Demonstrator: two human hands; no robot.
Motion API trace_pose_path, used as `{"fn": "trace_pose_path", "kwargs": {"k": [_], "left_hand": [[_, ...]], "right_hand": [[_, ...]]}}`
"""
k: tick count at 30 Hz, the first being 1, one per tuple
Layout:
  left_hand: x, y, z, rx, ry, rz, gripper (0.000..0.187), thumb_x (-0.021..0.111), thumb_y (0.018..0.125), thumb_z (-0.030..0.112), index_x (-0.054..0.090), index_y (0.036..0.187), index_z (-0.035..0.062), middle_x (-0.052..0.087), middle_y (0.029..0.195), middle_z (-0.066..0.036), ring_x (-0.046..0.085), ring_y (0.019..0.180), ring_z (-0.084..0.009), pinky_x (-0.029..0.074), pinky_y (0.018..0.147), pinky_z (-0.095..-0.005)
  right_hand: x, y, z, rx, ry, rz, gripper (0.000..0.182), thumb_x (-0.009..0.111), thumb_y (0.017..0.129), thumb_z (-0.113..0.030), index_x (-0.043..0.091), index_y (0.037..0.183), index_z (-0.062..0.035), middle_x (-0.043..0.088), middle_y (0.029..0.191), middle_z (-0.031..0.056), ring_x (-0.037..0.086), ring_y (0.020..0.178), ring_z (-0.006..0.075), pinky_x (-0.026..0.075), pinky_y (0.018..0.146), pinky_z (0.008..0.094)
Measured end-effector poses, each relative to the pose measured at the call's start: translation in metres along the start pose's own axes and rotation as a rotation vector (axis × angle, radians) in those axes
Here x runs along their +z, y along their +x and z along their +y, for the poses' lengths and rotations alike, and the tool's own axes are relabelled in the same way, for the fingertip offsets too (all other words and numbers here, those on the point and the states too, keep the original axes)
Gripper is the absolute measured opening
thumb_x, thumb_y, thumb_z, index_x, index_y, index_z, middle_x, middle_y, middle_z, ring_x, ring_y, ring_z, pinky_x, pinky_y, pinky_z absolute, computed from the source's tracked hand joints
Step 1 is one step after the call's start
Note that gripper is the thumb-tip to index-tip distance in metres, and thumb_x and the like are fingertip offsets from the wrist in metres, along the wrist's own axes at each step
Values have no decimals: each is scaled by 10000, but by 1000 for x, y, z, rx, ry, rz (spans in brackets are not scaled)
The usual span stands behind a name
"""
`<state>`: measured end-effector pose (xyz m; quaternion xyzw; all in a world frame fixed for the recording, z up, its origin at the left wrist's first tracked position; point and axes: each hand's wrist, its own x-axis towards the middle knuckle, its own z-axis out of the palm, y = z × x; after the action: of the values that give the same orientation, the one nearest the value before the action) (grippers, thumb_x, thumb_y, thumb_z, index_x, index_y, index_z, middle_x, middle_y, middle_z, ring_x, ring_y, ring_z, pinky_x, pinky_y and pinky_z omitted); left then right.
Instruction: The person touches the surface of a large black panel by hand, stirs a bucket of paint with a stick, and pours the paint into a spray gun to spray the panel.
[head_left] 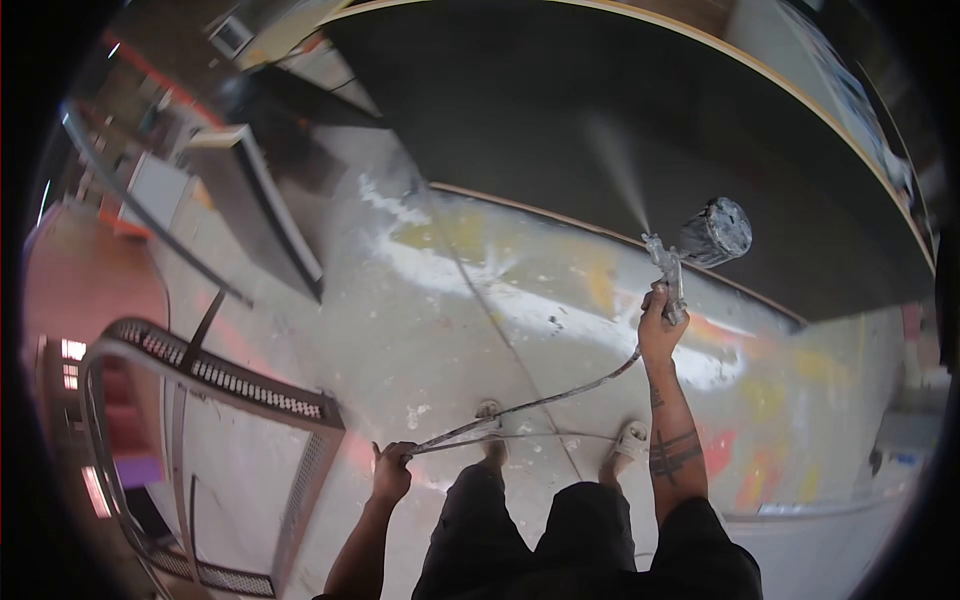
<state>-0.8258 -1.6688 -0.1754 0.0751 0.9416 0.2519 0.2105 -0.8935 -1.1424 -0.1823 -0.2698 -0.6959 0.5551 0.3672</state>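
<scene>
Dark shorts (pixel 480 525): lowest in my view and nearest my viewpoint.
Right hand (pixel 658 330): curled closed round the grip of the spray gun (pixel 666 262); I cannot tell how far the trigger is drawn.
Left hand (pixel 392 474): closed on the hose (pixel 545 401), well apart from the gun.
Stroke: I'd judge it best to hold the gun square to the dark panel (pixel 520 110), at an even gap, overlapping each pass.
Slack: I'd carry it high enough to clear the sprayed face.
Panel: just beyond the gun, spanning my upper view; near-black, pale-edged, with mist (pixel 625 180) fanning before it.
</scene>
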Motion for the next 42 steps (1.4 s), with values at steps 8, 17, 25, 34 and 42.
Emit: {"fn": "trace_pose_path", "kwargs": {"k": [8, 17, 25, 34, 42], "left_hand": [[-26, -24, -73, -154, -182, 140, 389, 492, 800, -135, 683, 1066, 75, 696, 989, -111, 633, 1022, -332, 131, 1150, -672], [-35, -24, -127, -289, -452, 209, 323, 473, 858, -147, 663, 1037, 44, 711, 887, -108, 701, 858, -252, 159, 1168, -617], [-37, -1, -90, -188, -177, 93, 355, 453, 839, -155, 653, 1045, 53, 684, 883, -93, 684, 857, -277, 124, 1169, -632], [3, 27, 6, 92, -50, 16, 361, 478, 803, -150, 672, 1021, 63, 666, 905, -110, 647, 917, -323, 113, 1163, -664], [67, 28, 138, 315, 23, -97, 363, 497, 802, -149, 678, 1037, 61, 668, 927, -113, 647, 907, -321, 123, 1173, -640]], "right_hand": [[227, 0, -43, -54, 112, -223, 210, 591, 1010, -173, 661, 912, 0, 558, 710, -37, 491, 656, 49, 387, 576, 238], [401, -6, -72, -215, 69, -325, 309, 700, 907, -316, 697, 970, -13, 695, 770, 214, 700, 717, 333, 515, 662, 427], [270, -16, -26, -74, 13, -287, 226, 685, 929, -237, 685, 1020, -30, 708, 752, 155, 706, 676, 215, 521, 636, 352], [-13, -2, 26, 21, -50, 146, 144, 600, 993, -132, 655, 959, -3, 597, 711, -11, 526, 647, 59, 427, 597, 241], [-242, 23, 49, -17, -15, 542, 248, 612, 1001, -206, 614, 836, -21, 556, 653, -32, 488, 594, 42, 375, 533, 245]]}}
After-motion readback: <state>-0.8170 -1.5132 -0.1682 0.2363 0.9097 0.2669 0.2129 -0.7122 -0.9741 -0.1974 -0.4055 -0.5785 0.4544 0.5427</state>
